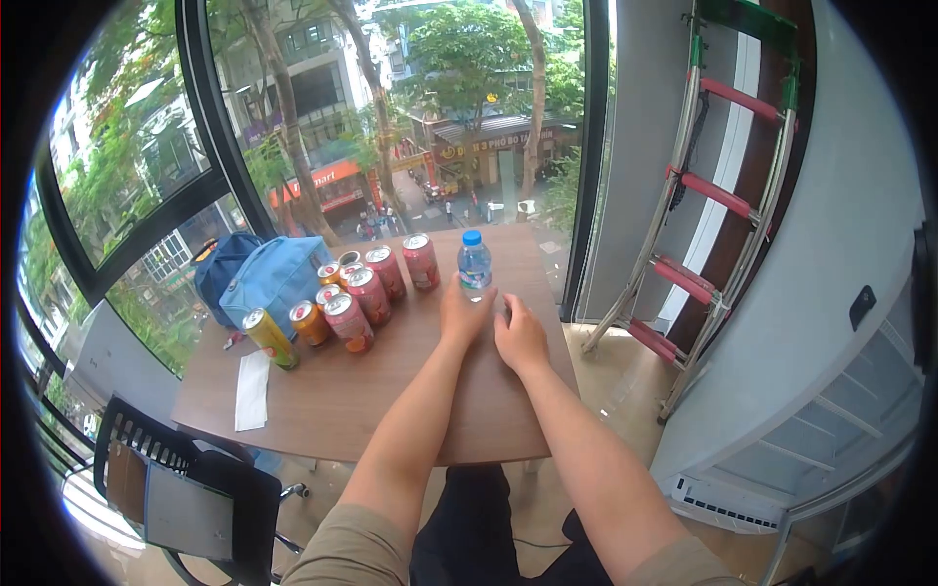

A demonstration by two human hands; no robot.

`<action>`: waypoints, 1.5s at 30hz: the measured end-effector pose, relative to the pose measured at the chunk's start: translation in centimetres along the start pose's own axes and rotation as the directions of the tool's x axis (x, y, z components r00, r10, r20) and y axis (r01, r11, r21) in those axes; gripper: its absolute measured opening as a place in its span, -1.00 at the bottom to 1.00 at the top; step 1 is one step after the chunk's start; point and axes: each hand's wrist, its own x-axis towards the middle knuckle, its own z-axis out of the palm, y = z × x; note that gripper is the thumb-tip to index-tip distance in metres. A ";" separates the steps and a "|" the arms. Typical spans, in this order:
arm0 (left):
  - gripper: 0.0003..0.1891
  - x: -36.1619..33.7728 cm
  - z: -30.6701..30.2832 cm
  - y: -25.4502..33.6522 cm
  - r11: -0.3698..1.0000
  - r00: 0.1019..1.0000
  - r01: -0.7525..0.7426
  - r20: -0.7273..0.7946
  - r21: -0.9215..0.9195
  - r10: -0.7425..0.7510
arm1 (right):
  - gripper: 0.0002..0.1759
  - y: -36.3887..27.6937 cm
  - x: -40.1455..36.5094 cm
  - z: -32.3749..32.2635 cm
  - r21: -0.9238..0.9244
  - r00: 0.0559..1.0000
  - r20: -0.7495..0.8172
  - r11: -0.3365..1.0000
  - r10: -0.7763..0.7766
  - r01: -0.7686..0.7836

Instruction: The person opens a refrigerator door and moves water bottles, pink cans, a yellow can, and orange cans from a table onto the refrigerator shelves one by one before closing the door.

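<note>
- Head view: little writing can be read. Through the window, "mart" is made out on an orange shop sign. Yellow lettering on a darker shopfront further along is too small to be read.
- Labels on the drinks are not legible at this size.
- Bottle: clear plastic, blue screw cap, pale blue-and-white label band. It is stood upright near the far edge of the table, just right of the can group.
- Left hand: set against the bottle's lower part, back of the hand toward the camera, fingertips touching the plastic. Whether a grip is closed around it cannot be told.
- Right hand: released, laid flat on the tabletop just beside the left hand, fingers pointed toward the bottle and not touching it.
- Table: brown wood-grain top, matte, rounded corners.
- Cans: pink-red aluminium with silver lids, clustered in rows left of the bottle. An orange can and a yellow can are placed at the near-left end.
- Bag: light blue fabric, soft and slumped behind the cans, with a darker blue one behind it.
- Napkin: white, folded, laid flat near the left edge.
- Ladder: bright metal rails, red rungs, green top, leaned on the wall at right.
- Chair: black, slatted back, at lower left.
</note>
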 end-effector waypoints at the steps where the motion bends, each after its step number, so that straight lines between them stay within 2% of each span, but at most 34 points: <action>1: -0.42 -0.9 -0.7 0.4 0.998 0.998 0.019 0.056 -0.055 -0.016 | -0.44 0.1 -0.7 -0.3 0.034 1.000 -0.014 0.999 -0.007 0.008; 3: -0.44 -2.8 -1.9 1.4 0.991 0.989 0.079 0.130 -0.112 -0.064 | -0.30 0.3 -1.7 -1.0 0.116 0.999 -0.029 0.993 -0.027 0.031; 4: -0.44 -3.7 -2.6 2.3 0.991 0.991 0.072 0.124 -0.112 -0.058 | -0.30 0.2 -2.3 -1.5 0.119 0.999 -0.033 0.992 -0.035 0.038; 6: -0.45 -5.8 -4.4 4.3 0.977 0.962 0.144 0.254 -0.156 -0.101 | -0.24 -0.1 -3.6 -2.3 0.262 0.996 -0.021 0.961 -0.089 0.091; 8: -0.46 -7.6 -5.1 4.8 0.980 0.955 0.131 0.284 -0.150 -0.085 | -0.25 -0.6 -4.9 -3.4 0.327 0.995 -0.020 0.940 -0.096 0.097; 10: -0.47 -9.4 -5.4 5.3 0.988 0.938 0.029 0.345 -0.153 0.026 | -0.26 -1.2 -6.3 -4.6 0.389 0.995 -0.014 0.917 -0.095 0.093; 11: -0.49 -10.5 -5.4 5.8 0.998 0.934 0.012 0.358 -0.068 0.013 | -0.30 -1.6 -7.1 -5.4 0.361 0.998 0.034 0.932 -0.051 0.035; 12: -0.49 -11.3 -5.8 6.0 0.998 0.930 0.004 0.366 -0.069 0.022 | -0.33 -2.0 -7.7 -6.2 0.327 0.997 0.075 0.945 -0.003 -0.022; 14: -0.53 -12.5 -5.6 6.9 0.941 0.906 -0.339 0.270 0.000 0.326 | -0.38 -0.5 -9.6 -6.0 0.361 0.999 -0.045 0.932 -0.012 0.027; 15: -0.47 -12.9 -6.0 7.7 0.934 0.882 -0.357 0.331 0.007 0.335 | -0.37 0.0 -10.5 -6.4 0.387 0.995 -0.092 0.920 -0.026 0.060; 16: -0.47 -12.9 -6.1 8.4 0.927 0.873 -0.374 0.329 -0.020 0.359 | -0.36 0.1 -10.9 -6.9 0.412 0.990 -0.131 0.906 -0.045 0.095; 18: -0.39 -13.9 -6.5 8.8 0.860 0.783 -0.505 0.383 -0.068 0.490 | -0.34 -0.3 -12.1 -8.5 0.359 0.988 -0.153 0.932 0.004 0.052; 19: -0.26 -14.1 -6.4 8.5 0.853 0.749 -0.515 0.440 -0.084 0.495 | -0.34 -0.4 -12.4 -9.3 0.418 0.995 -0.103 0.908 0.014 0.031; 22: -0.08 -15.0 -6.9 8.8 0.834 0.711 -0.547 0.483 -0.076 0.511 | -0.38 -0.5 -13.9 -10.3 0.568 0.995 -0.008 0.819 0.098 -0.076; 24: 0.06 -14.9 -7.0 8.2 0.802 0.654 -0.568 0.490 -0.186 0.577 | -0.43 1.5 -14.7 -9.5 0.677 0.978 -0.191 0.733 0.088 0.066; 25: 0.09 -15.1 -7.0 7.5 0.842 0.683 -0.475 0.496 -0.255 0.536 | -0.42 1.7 -15.7 -11.4 0.636 0.968 -0.233 0.767 0.096 0.077; 26: 0.06 -15.3 -7.1 7.9 0.838 0.690 -0.475 0.478 -0.269 0.544 | -0.41 1.5 -17.0 -13.5 0.598 0.958 -0.266 0.798 0.106 0.078; 28: -0.11 -15.6 -6.8 10.6 0.868 0.687 -0.467 0.549 -0.168 0.476 | -0.39 2.8 -19.0 -16.6 0.629 0.904 -0.364 0.775 0.224 0.060; 29: -0.11 -15.9 -5.7 11.4 0.854 0.654 -0.478 0.565 -0.207 0.503 | -0.41 3.9 -19.9 -18.4 0.662 0.883 -0.400 0.744 0.246 0.093; 30: -0.26 -16.0 -5.1 11.9 0.814 0.600 -0.549 0.588 -0.189 0.542 | -0.41 5.0 -20.8 -20.2 0.654 0.868 -0.424 0.750 0.260 0.095; 31: -0.40 -16.0 -4.5 12.3 0.768 0.548 -0.619 0.610 -0.164 0.572 | -0.44 6.3 -21.5 -22.1 0.683 0.833 -0.492 0.705 0.252 0.191; 32: -0.40 -16.3 -3.8 12.9 0.763 0.538 -0.623 0.614 -0.172 0.578 | -0.47 7.2 -22.4 -24.1 0.701 0.799 -0.551 0.653 0.241 0.287; 34: -0.62 -17.1 -2.0 14.1 0.771 0.552 -0.632 0.658 -0.072 0.513 | -0.52 7.9 -24.5 -29.1 0.703 0.733 -0.603 0.643 0.315 0.303; 36: -0.67 -17.5 -0.6 14.6 0.789 0.570 -0.610 0.653 -0.071 0.499 | -0.56 10.2 -25.8 -33.7 0.568 0.613 -0.724 0.778 0.316 0.269; 38: -0.68 -17.1 1.0 14.0 0.790 0.584 -0.613 0.663 -0.018 0.469 | -0.61 11.2 -26.7 -38.8 0.514 0.490 -0.803 0.810 0.340 0.280; 40: -0.70 -17.1 1.4 14.3 0.813 0.595 -0.582 0.670 -0.023 0.445 | -0.67 12.8 -26.4 -43.2 0.323 0.241 -0.936 0.899 0.258 0.296; 42: -0.72 -16.9 1.2 14.2 0.811 0.593 -0.586 0.676 -0.011 0.437 | -0.50 14.6 -26.6 -48.1 0.224 0.251 -0.958 0.907 0.138 0.357; 43: -0.74 -17.1 1.0 14.6 0.821 0.602 -0.570 0.674 -0.013 0.428 | -0.50 14.9 -26.5 -50.0 0.216 0.247 -0.960 0.911 0.132 0.352; 45: -0.75 -16.8 1.5 13.9 0.815 0.601 -0.580 0.664 -0.019 0.444 | -0.41 15.2 -27.2 -54.1 0.097 0.269 -0.960 0.994 0.079 0.053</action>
